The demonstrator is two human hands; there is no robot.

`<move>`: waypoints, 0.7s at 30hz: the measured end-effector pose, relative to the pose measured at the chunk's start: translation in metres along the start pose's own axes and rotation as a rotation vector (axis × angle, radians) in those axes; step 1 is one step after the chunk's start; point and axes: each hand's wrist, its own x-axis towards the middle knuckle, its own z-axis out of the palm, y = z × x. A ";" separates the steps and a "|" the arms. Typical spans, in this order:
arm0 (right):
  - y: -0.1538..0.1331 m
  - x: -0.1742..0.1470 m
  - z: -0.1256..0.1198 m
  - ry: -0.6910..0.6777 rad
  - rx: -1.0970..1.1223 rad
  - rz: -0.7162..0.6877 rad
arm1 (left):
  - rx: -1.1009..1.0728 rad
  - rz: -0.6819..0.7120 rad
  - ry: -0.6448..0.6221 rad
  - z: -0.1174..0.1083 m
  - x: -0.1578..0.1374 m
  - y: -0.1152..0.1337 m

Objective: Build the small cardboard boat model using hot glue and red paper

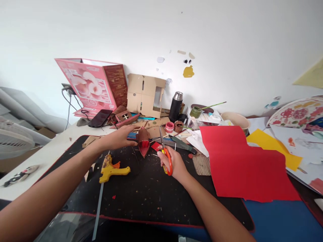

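Observation:
My right hand is closed around the orange and yellow handles of a pair of scissors, whose blades point away from me. Beside a small brown and red model boat, my left hand has its fingers stretched out and its thumb apart. Whether its fingertips touch the boat, I cannot tell. Red strips stand folded inside the boat's front part. A small piece of red paper lies between the boat and the scissors. The yellow glue gun, with a long glue stick out of its back, rests below my left forearm.
A large red sheet covers the right side of the black mat. Behind stand a black thermos, paint jars, a cardboard cutout and a pink box. A green-handled knife and a phone lie nearby.

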 end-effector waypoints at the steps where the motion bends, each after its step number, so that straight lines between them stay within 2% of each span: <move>1: -0.002 0.000 -0.001 0.003 -0.019 -0.006 | -0.010 0.008 -0.012 0.002 0.002 0.001; 5: -0.013 -0.005 -0.005 -0.016 -0.153 -0.008 | -0.061 0.017 -0.004 0.007 0.010 0.005; 12: -0.037 -0.018 -0.018 -0.060 -0.672 0.032 | -0.145 0.041 -0.001 0.008 0.014 0.004; 17: -0.047 -0.015 -0.026 -0.071 -0.850 0.091 | -0.171 0.058 -0.016 0.013 0.016 0.002; 21: -0.049 -0.011 -0.028 -0.099 -0.969 0.112 | -0.159 0.064 0.039 0.019 0.019 0.000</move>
